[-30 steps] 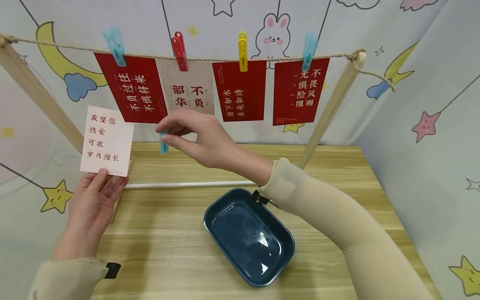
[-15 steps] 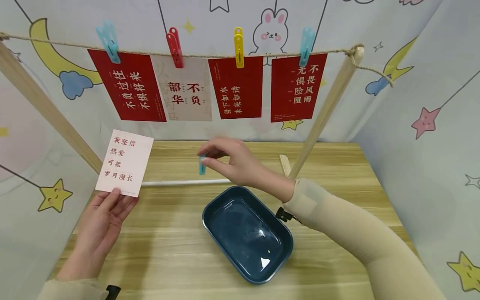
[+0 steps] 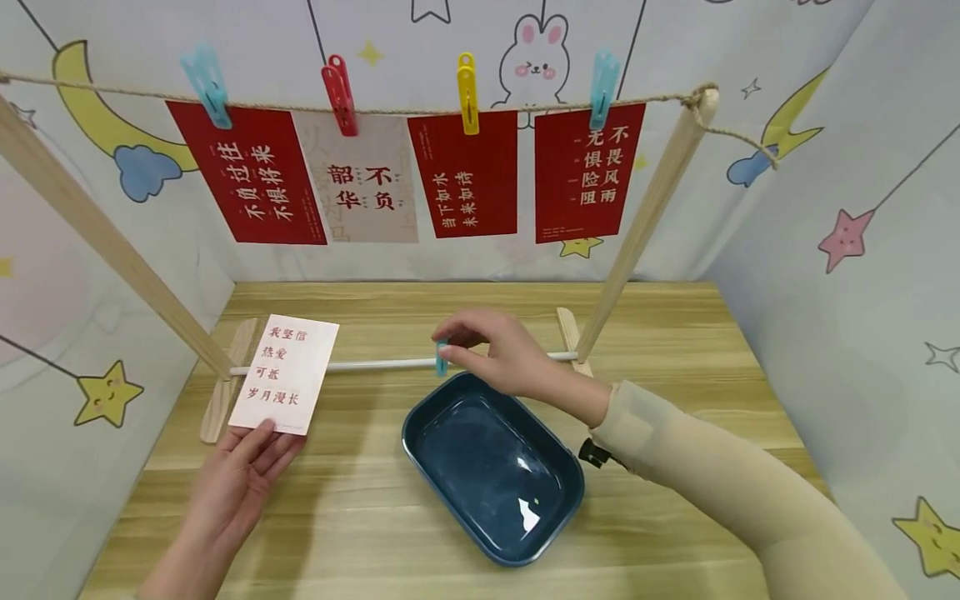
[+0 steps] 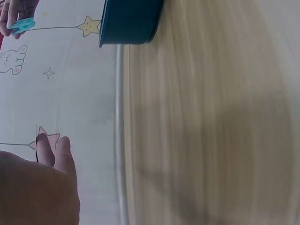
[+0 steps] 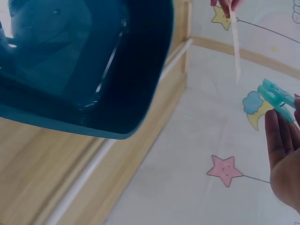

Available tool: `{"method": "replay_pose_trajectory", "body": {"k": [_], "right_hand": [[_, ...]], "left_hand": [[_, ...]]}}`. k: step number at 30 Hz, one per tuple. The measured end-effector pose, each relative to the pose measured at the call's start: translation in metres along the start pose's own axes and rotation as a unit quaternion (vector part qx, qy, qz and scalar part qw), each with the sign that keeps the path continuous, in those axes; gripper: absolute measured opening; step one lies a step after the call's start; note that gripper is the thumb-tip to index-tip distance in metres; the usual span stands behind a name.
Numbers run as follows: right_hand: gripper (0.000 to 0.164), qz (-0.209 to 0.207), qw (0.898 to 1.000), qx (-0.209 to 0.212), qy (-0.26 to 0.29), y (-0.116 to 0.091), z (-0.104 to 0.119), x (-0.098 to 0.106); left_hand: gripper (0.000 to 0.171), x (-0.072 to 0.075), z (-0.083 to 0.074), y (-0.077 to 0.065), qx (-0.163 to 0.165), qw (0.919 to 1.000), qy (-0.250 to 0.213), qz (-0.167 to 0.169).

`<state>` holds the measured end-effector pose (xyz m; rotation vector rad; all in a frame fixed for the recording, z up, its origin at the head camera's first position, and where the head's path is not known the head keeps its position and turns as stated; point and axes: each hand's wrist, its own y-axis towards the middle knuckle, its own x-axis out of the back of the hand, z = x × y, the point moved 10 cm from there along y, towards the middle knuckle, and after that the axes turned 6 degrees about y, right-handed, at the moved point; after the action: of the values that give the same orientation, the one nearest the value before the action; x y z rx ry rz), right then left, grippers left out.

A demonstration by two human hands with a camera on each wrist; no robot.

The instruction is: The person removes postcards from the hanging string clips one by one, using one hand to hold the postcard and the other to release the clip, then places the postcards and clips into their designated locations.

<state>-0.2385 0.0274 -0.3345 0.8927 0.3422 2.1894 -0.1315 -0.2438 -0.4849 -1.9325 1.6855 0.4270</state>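
My left hand (image 3: 243,479) pinches the lower edge of a pale pink card (image 3: 285,375) with red Chinese characters, held up at the left. My right hand (image 3: 495,350) pinches a light blue clothespin (image 3: 441,360) just above the far rim of a dark blue tray (image 3: 495,467). In the right wrist view the clothespin (image 5: 277,97) shows between thumb and fingers. Behind the hands a twine line (image 3: 405,111) carries red cards and a pale card (image 3: 367,183), each under a clothespin: blue at both ends, red (image 3: 339,96) and yellow (image 3: 468,93) between.
Two wooden posts (image 3: 637,225) hold the twine, standing on wooden feet (image 3: 217,408) joined by a white rod (image 3: 375,365). The wood-grain table (image 3: 352,517) lies beneath. A cartoon-printed backdrop (image 3: 810,333) encloses the back and sides.
Both hands have come down from near the hanging cards. The left hand moved right and down with the card; the right hand moved right and down with the clothespin, toward the tray.
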Motion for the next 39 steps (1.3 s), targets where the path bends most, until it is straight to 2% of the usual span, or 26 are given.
{"method": "replay_pose_trajectory", "body": {"k": [5,11,18,26,33,39], "right_hand": [[0.020,0.010,1.000,-0.028,-0.010,-0.016,-0.015,-0.004],[0.019,0.029,0.998,-0.056,-0.013,-0.030,-0.028,-0.011],[0.021,0.051,0.995,-0.089,-0.021,-0.043,-0.044,-0.021],[0.024,0.075,0.989,-0.125,-0.020,-0.053,-0.062,-0.031],[0.021,0.130,0.977,-0.148,-0.086,-0.057,-0.079,-0.050],[0.023,0.208,0.954,-0.139,-0.166,-0.055,-0.084,-0.075]], "left_hand": [[0.019,0.004,0.017,-0.006,0.028,0.9990,0.021,-0.027],[0.020,0.010,0.036,-0.011,0.060,0.9963,0.036,-0.050],[0.020,0.016,0.050,-0.017,0.070,0.9949,0.039,-0.061],[0.023,0.018,0.060,-0.020,0.080,0.9939,0.041,-0.064],[0.028,0.017,0.066,-0.023,0.108,0.9901,0.053,-0.072],[0.023,0.018,0.072,-0.025,0.134,0.9844,0.066,-0.092]]}}
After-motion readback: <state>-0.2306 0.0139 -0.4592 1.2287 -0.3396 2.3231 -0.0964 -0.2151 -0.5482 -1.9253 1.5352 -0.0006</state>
